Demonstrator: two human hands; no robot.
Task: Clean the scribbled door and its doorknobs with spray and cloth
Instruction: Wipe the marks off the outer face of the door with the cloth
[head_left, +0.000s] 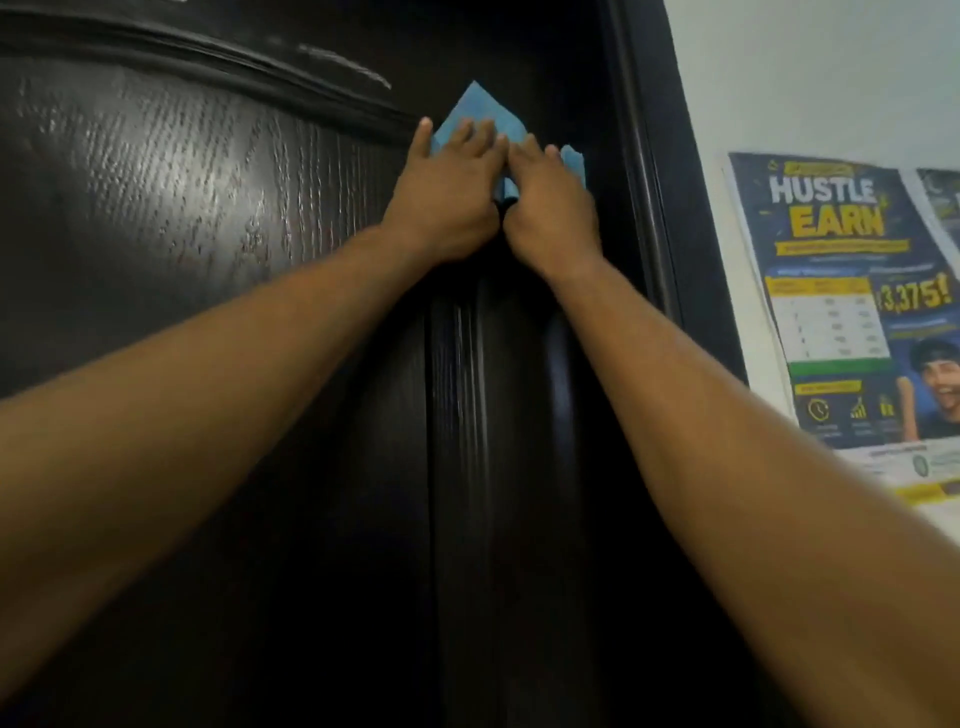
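A dark brown wooden door (208, 208) with raised mouldings fills most of the view. White chalk-like scribble (345, 65) streaks its upper part. A blue cloth (475, 104) lies flat against the door near its right edge. My left hand (447, 187) and my right hand (550, 202) press on the cloth side by side, fingers fairly straight, both arms stretched up. Much of the cloth is hidden under the hands. No doorknob or spray bottle is in view.
The dark door frame (649, 156) runs down the right side of the door. Beyond it a white wall (805, 78) carries printed posters (841, 291) in blue and yellow.
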